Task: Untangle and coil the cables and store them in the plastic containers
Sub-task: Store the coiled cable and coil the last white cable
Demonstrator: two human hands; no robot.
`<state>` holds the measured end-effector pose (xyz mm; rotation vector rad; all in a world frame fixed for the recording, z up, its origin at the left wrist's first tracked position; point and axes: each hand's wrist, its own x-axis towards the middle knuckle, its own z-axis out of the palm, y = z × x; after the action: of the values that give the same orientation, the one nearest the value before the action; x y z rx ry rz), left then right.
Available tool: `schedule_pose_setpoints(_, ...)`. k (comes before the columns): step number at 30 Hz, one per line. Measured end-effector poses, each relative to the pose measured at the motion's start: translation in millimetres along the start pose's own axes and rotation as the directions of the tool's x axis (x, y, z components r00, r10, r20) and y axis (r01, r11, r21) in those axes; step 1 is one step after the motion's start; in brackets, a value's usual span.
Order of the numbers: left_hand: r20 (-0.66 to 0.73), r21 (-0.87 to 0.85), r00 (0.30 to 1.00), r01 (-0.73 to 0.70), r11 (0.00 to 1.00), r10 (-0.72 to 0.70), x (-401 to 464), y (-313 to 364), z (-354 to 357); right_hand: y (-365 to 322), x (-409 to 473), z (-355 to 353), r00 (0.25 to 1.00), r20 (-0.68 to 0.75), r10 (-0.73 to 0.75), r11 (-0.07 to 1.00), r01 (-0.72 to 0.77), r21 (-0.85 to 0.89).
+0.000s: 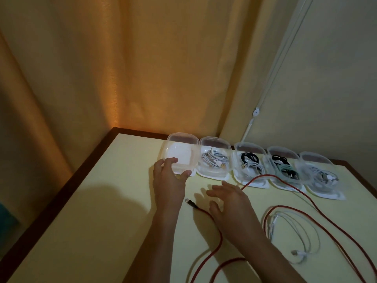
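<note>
On the table (91,201), left grip (169,180) clasps the empty container (180,158); right grip (230,203) hovers spread above the red cable (206,260).

A pale surface (91,201) with a dark rim carries a row of 5 clear plastic containers, lids tipped back. The left hand (169,180) grips the near edge of the leftmost container (179,154), which holds no cable. The next container (214,160) holds a coiled white cable; the other 3 hold black, white and pale green cables. The right hand (230,203) hovers with fingers spread above a red cable (216,252) that loops across the surface beside a loose white cable (302,231). An orange curtain (122,68) hangs behind.
</note>
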<state>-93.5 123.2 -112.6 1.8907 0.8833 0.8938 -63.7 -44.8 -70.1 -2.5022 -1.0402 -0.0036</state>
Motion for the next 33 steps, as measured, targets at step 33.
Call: schedule_pose_setpoints(33, 0.462, 0.064, 0.821, -0.407, 0.911, 0.334, -125.7, 74.3, 0.6, 105.3, -81.8, -65.0, 0.789, -0.026, 0.614, 0.760, -0.583, 0.287)
